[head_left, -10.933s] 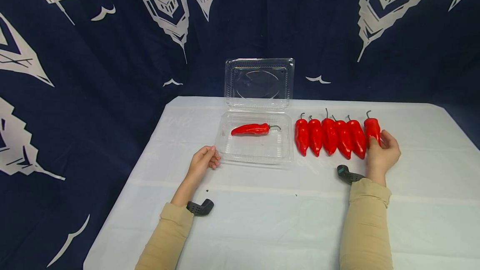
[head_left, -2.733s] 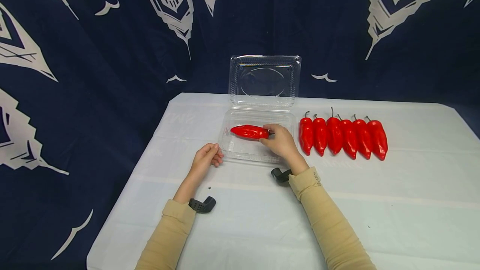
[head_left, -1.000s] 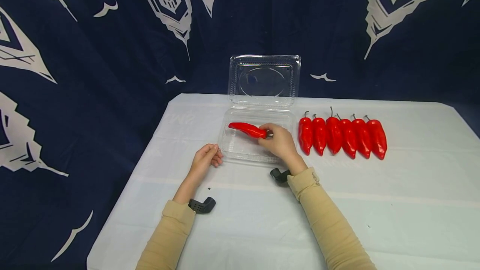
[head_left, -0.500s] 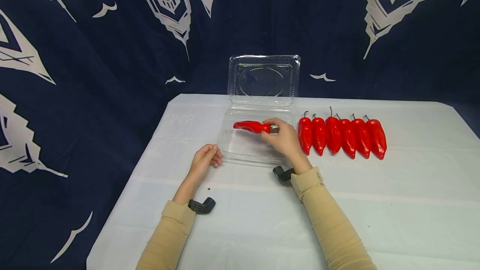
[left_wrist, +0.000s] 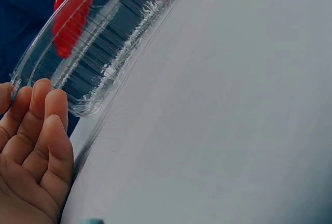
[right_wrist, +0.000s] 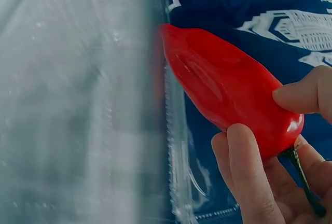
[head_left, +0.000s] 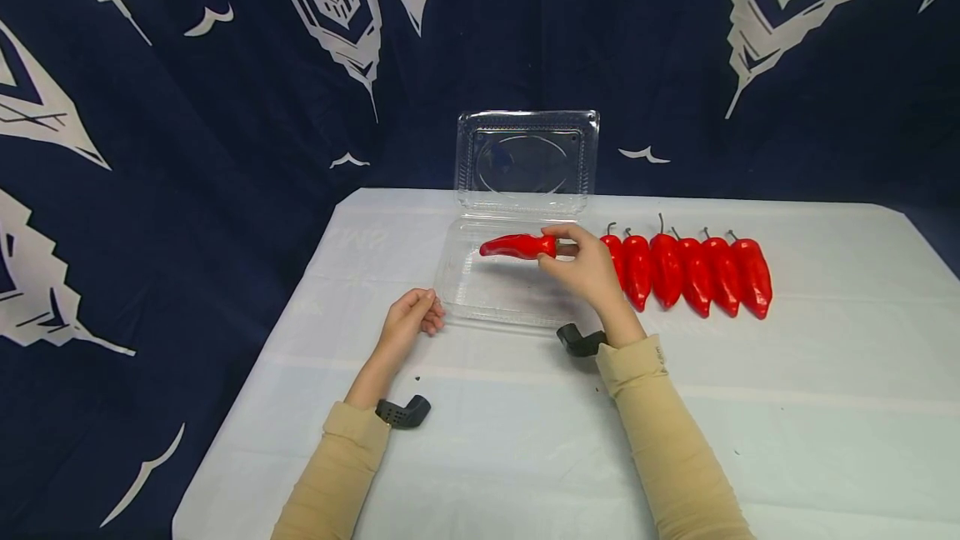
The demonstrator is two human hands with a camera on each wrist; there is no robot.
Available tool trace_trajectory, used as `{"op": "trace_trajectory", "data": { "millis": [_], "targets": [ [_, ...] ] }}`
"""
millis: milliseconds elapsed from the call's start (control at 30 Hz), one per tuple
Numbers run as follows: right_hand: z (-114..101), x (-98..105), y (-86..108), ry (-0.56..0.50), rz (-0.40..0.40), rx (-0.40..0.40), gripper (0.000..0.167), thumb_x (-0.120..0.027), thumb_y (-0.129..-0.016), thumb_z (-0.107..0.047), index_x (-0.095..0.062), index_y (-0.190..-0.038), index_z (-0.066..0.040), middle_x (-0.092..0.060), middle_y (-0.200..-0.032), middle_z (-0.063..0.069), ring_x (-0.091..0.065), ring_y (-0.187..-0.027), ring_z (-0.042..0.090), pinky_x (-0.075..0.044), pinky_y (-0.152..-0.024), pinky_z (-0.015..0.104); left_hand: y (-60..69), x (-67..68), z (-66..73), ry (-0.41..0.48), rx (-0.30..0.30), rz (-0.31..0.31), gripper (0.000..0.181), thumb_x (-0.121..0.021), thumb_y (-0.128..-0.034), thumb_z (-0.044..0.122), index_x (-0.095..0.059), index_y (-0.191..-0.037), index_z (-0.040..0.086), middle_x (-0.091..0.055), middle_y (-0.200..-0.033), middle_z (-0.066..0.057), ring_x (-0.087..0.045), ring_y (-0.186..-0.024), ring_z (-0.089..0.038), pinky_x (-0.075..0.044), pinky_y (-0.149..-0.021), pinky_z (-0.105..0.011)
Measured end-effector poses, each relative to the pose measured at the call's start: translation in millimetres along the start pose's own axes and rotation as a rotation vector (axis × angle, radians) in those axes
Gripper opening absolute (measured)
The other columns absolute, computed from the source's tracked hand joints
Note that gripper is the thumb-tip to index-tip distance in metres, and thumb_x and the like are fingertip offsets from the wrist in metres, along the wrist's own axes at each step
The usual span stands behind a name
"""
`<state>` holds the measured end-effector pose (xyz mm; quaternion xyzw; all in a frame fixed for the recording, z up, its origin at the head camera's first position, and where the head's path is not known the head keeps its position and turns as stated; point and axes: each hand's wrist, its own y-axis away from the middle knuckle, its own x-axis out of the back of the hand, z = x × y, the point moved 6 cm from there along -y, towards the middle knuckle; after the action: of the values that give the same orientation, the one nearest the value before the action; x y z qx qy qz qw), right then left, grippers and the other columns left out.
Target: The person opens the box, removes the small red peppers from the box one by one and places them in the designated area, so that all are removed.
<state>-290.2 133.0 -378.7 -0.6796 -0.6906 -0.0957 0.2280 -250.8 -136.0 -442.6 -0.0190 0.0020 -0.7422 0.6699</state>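
My right hand (head_left: 588,269) pinches a red pepper (head_left: 517,246) near its stem end. The pepper lies level, raised over the clear plastic clamshell container (head_left: 487,298), its tip pointing left. In the right wrist view, the thumb and fingers grip the sides of the pepper (right_wrist: 228,89), and its dark green stem (right_wrist: 303,182) sticks out between the fingers. At the container's near left corner, my left hand (head_left: 408,317) pinches the rim between thumb and fingertips, as the left wrist view shows around the clear wall (left_wrist: 111,73).
The container's lid (head_left: 525,158) stands upright behind its base. Right of it, several red peppers (head_left: 697,277) lie side by side, stems away from me; my right hand partly covers the leftmost. A white cloth (head_left: 487,457) covers the table, with a dark blue patterned curtain (head_left: 540,65) behind.
The pepper has risen out of the container base and shifted right with my right hand. Earlier, that hand held the row's rightmost pepper, which now lies closer to the others. My left hand stays put.
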Motion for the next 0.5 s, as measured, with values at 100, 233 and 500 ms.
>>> {"op": "trace_trajectory", "data": {
  "millis": [100, 233, 500],
  "targets": [
    [-1.0, 7.2, 1.2, -0.006, 0.017, 0.003, 0.04, -0.069, -0.081, -0.015, -0.059, -0.12, -0.008, -0.057, -0.121, 0.013, -0.062, -0.101, 0.031, -0.053, -0.08, 0.042, 0.1, -0.2, 0.0, 0.006, 0.0, -0.001, 0.022, -0.044, -0.1006, 0.013, -0.053, -0.089, -0.003, -0.058, -0.076, -0.006, -0.058, -0.063, -0.013, -0.046, -0.055, -0.021],
    [-2.3, 15.8, 2.9, -0.017, 0.032, 0.003, 0.041, -0.069, -0.082, -0.013, -0.058, -0.12, -0.007, -0.056, -0.122, 0.015, -0.061, -0.103, 0.032, -0.053, -0.08, 0.043, 0.3, 0.0, -0.5, 0.007, 0.006, 0.001, 0.022, -0.045, -0.1005, 0.013, -0.053, -0.089, -0.004, -0.059, -0.076, -0.005, -0.058, -0.063, -0.013, -0.047, -0.055, -0.021],
    [-4.2, 34.6, 6.6, 0.018, 0.065, -0.037, 0.046, -0.071, -0.081, -0.015, -0.056, -0.124, -0.008, -0.054, -0.126, 0.016, -0.059, -0.105, 0.034, -0.051, -0.082, 0.048, 0.0, -0.2, -1.0, 0.012, 0.008, 0.0, 0.022, -0.045, -0.1005, 0.013, -0.053, -0.089, -0.004, -0.059, -0.076, -0.005, -0.058, -0.063, -0.013, -0.047, -0.056, -0.021]
  ]
}}
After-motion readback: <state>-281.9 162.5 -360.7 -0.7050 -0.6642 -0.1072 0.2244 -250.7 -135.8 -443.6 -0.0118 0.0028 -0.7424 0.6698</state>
